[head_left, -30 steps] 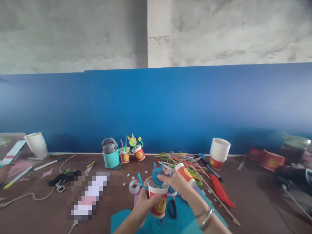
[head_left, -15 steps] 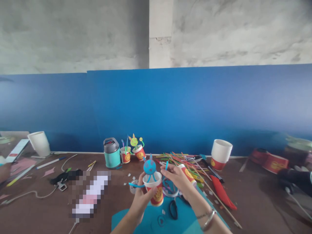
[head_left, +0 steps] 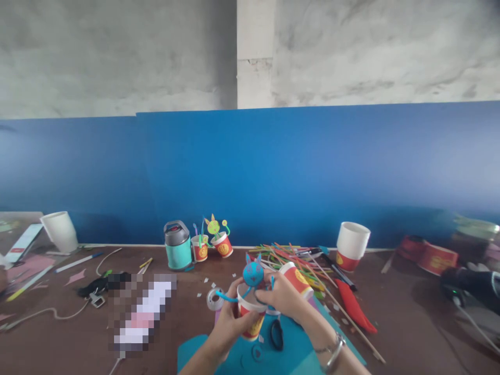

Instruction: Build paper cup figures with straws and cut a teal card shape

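Note:
My left hand (head_left: 228, 325) is wrapped round a red and white paper cup (head_left: 250, 317) held just above the table. A blue paper bunny head (head_left: 253, 272) on thin blue straws sticks up out of the cup, and a blue strip (head_left: 226, 298) juts out to its left. My right hand (head_left: 280, 298), with a bracelet on the wrist, rests its closed fingers on the cup's rim at the base of the bunny. Under both hands lies a teal paper sheet (head_left: 297, 357) with black scissors (head_left: 277, 334) on it.
A tape roll (head_left: 215, 299) lies left of the cup. Behind are a teal flask (head_left: 177, 245), two decorated cups (head_left: 213, 245), a heap of coloured sticks (head_left: 297, 255), a white and red cup (head_left: 351, 245) and a red wrapper (head_left: 353, 307). Pens, cords and a white cup (head_left: 60, 230) lie far left.
The cup with the bunny has tilted and dropped slightly. My right hand moved from open beside the cup onto its rim, closing at the bunny's base.

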`<state>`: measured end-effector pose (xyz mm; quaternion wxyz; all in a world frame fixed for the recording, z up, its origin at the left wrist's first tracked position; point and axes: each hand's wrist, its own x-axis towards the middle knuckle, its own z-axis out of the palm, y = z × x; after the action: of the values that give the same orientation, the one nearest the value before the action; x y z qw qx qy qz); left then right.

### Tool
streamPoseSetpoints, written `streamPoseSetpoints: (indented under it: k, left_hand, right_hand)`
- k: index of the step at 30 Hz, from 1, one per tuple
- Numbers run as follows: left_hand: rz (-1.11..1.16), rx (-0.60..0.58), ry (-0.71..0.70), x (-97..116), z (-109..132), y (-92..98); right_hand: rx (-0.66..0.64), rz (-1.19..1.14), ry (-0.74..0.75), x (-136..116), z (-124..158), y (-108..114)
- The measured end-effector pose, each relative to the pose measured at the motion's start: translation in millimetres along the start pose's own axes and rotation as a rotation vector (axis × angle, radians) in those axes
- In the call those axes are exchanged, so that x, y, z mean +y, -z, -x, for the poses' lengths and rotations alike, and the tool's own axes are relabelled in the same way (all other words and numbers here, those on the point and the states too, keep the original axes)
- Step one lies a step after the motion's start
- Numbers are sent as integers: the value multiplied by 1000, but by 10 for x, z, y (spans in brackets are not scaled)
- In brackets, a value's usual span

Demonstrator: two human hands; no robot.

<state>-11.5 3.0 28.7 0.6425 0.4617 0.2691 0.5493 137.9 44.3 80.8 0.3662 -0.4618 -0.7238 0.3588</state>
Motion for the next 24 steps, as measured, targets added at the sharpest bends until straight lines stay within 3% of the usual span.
streamPoseSetpoints:
  k: [7, 18, 24]
  left_hand:
    - [-21, -26, 36, -4, 6, 13]
    - [-20, 29, -18, -15, -22, 24]
    - [-41, 142, -105, -35, -83, 61]
  right_hand:
    - [-21, 31, 26, -32, 35, -4]
    - [192, -77, -39, 121, -63, 24]
    - [184, -102, -47, 113, -82, 10]
